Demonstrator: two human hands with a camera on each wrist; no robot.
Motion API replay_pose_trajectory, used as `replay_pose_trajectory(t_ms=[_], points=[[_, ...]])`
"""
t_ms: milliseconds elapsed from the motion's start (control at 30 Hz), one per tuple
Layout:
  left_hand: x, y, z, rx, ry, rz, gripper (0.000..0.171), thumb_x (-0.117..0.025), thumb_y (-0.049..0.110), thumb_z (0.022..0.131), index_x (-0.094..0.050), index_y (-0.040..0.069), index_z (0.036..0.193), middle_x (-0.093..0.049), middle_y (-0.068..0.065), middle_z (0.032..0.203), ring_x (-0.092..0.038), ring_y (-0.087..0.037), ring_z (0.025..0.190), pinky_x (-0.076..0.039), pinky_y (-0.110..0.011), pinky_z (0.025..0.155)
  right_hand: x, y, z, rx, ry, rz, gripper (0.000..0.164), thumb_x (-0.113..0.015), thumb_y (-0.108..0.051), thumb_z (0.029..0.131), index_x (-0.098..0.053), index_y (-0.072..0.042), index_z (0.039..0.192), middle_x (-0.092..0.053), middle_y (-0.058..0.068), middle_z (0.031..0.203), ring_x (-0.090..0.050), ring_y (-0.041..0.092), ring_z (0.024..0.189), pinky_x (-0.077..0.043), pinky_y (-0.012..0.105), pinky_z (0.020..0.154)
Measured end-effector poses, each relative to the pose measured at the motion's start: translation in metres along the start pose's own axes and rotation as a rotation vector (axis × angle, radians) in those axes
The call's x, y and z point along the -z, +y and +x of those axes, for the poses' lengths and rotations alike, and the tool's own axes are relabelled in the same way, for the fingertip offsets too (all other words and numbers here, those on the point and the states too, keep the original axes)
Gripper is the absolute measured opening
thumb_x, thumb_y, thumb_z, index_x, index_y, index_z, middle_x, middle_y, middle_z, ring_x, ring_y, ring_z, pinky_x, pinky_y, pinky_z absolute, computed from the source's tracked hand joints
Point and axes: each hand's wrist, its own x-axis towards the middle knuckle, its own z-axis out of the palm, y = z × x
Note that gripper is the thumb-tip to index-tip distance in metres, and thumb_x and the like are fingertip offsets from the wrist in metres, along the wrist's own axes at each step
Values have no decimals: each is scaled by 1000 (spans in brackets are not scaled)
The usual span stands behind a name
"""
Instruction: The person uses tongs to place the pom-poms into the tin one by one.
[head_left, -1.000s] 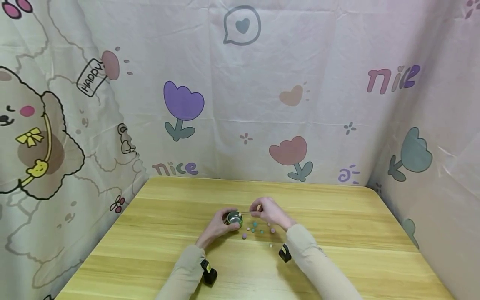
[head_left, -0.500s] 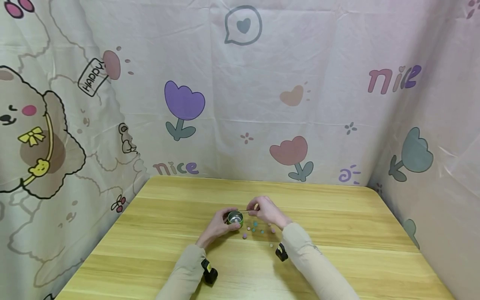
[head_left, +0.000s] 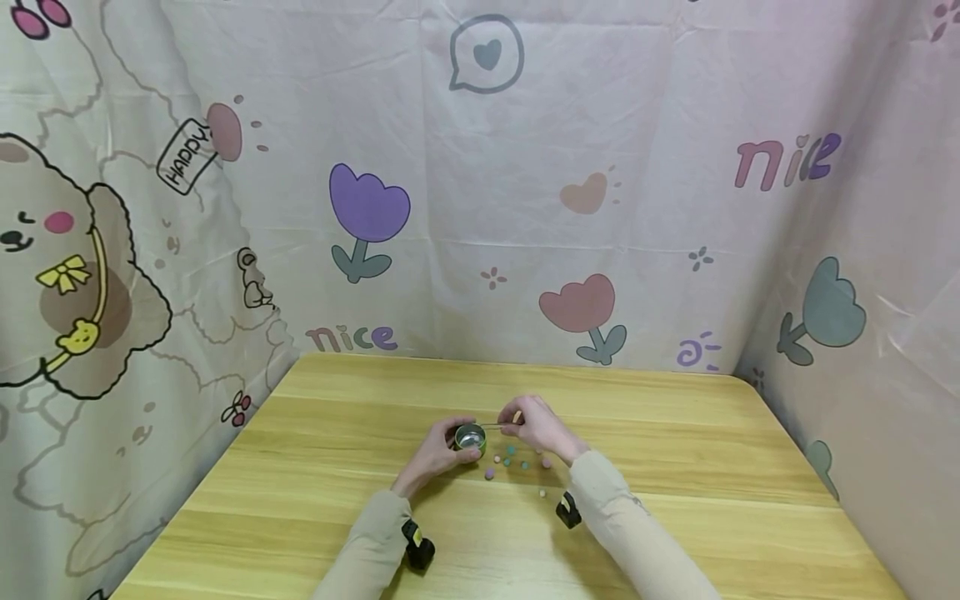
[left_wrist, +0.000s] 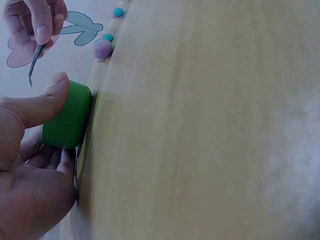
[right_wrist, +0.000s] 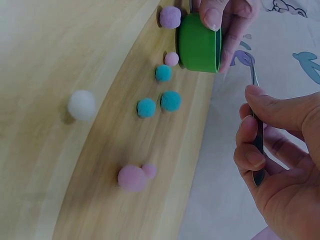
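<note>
My left hand (head_left: 441,448) is wrapped round a small green cup (right_wrist: 199,42) with a silvery inside, thumb on the near side and fingers behind. The cup stands upright on the table, its mouth facing up. In my right hand (right_wrist: 280,145) a pair of metal tweezers (right_wrist: 257,135) is pinched between thumb and fingers. Their thin bent tip points left at the cup's rim, and in the left wrist view it carries nothing. Right of the cup lie several fuzzy pom-poms: a purple one (right_wrist: 170,17), teal ones (right_wrist: 171,100), pink ones (right_wrist: 132,178) and a white one (right_wrist: 82,105).
The wooden table (head_left: 360,400) reaches back to a printed cloth backdrop (head_left: 480,183), with more cloth at both sides. Black wrist cameras (head_left: 418,547) sit on both sleeves, low over the table.
A second ago the tweezers held a small pale pom-pom at the cup's rim. Half a second ago they reached over the cup; now the right hand has drawn slightly back right, tweezers bare. Left hand stays.
</note>
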Motion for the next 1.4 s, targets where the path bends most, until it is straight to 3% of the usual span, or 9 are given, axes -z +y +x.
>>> replay_pose_trajectory(t_ms=[667, 967, 1233, 1400], points=[[-3, 3, -3, -5, 25, 38, 62, -78, 0, 84, -49, -14, 137, -56, -34, 133, -53, -51, 129, -43, -58, 112, 10, 9, -33, -29, 46, 31, 12, -70, -4, 91, -75, 2, 101, -72, 12, 99, -62, 10, 69, -51, 17, 60], [0, 7, -3, -5, 4, 34, 63, -77, 0, 86, -47, -15, 138, -55, -36, 134, -53, -51, 129, -43, -59, 112, 21, 15, -51, -6, 62, 54, 11, -69, -2, 91, -75, 3, 99, -72, 13, 98, -67, 21, 71, -50, 16, 59], [0, 6, -2, -3, 16, 29, 61, -77, -1, 84, -49, -14, 137, -56, -35, 132, -52, -52, 130, -41, -61, 113, 27, 25, -65, 21, 71, 27, 6, -71, -2, 89, -76, -2, 93, -73, 10, 94, -57, 1, 64, -48, 16, 55], [-1, 5, -2, -1, 17, 33, 61, -78, 0, 84, -49, -14, 137, -56, -34, 132, -53, -51, 129, -42, -59, 113, 32, 32, -74, 18, 23, 47, 9, -71, -1, 89, -75, 1, 96, -73, 10, 92, -58, 6, 65, -49, 17, 56]])
